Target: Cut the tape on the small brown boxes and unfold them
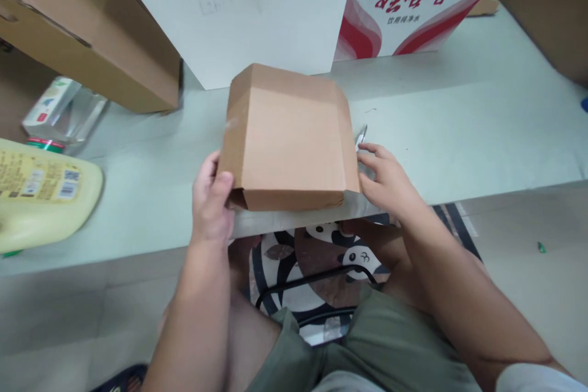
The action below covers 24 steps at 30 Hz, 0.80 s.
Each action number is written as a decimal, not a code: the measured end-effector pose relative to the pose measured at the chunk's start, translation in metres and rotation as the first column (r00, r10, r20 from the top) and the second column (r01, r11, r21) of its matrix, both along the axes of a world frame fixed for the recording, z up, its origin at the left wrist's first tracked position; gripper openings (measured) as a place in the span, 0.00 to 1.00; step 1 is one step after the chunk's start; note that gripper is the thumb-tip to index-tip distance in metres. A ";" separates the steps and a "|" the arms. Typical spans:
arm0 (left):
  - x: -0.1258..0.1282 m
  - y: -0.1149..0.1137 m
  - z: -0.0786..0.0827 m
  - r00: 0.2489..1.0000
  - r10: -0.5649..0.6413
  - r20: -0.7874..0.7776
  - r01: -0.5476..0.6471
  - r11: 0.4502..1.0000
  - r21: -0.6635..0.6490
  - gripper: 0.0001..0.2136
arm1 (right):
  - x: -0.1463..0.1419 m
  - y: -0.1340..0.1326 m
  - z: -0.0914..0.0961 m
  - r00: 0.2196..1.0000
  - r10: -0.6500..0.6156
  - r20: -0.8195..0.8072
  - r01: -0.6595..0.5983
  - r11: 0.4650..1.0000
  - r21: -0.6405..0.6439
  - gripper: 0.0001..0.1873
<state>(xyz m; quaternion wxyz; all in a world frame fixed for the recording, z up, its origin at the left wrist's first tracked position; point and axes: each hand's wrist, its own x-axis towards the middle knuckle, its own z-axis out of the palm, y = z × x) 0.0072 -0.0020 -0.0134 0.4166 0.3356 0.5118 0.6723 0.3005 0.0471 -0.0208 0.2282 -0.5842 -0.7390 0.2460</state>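
A seated person steadies a brown cardboard box (294,135) near the front edge of a pale green table (468,128). The left hand (214,199) has its grip clasped on the box's near left corner, thumb over the side flap. The right hand (386,180) lies with curled fingers along the opposite edge — whether its grip bears on the cardboard, one cannot tell — just beside a slim, silvery object (362,136). Behind stands a white carton with red lettering (413,6); a yellow bottle (50,196) lies at left.
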 end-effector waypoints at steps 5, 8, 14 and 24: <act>-0.005 0.001 0.004 0.982 0.182 0.048 -0.181 0.983 -0.009 0.21 | -0.006 -0.004 0.005 0.836 0.094 -0.540 -0.140 0.989 -0.044 0.25; -0.004 0.002 0.003 0.982 0.184 0.054 -0.181 0.982 -0.055 0.18 | -0.007 -0.010 0.005 0.798 0.145 -0.585 -0.202 0.979 -0.033 0.38; -0.002 0.004 -0.003 0.988 0.150 0.029 -0.148 0.986 -0.071 0.19 | -0.009 -0.017 -0.002 0.837 0.143 -0.529 -0.218 0.972 -0.082 0.50; -0.008 0.000 -0.005 0.971 0.109 -0.212 -0.119 0.992 -0.038 0.20 | -0.021 -0.018 0.008 0.900 -0.056 -0.432 0.028 0.997 -0.073 0.40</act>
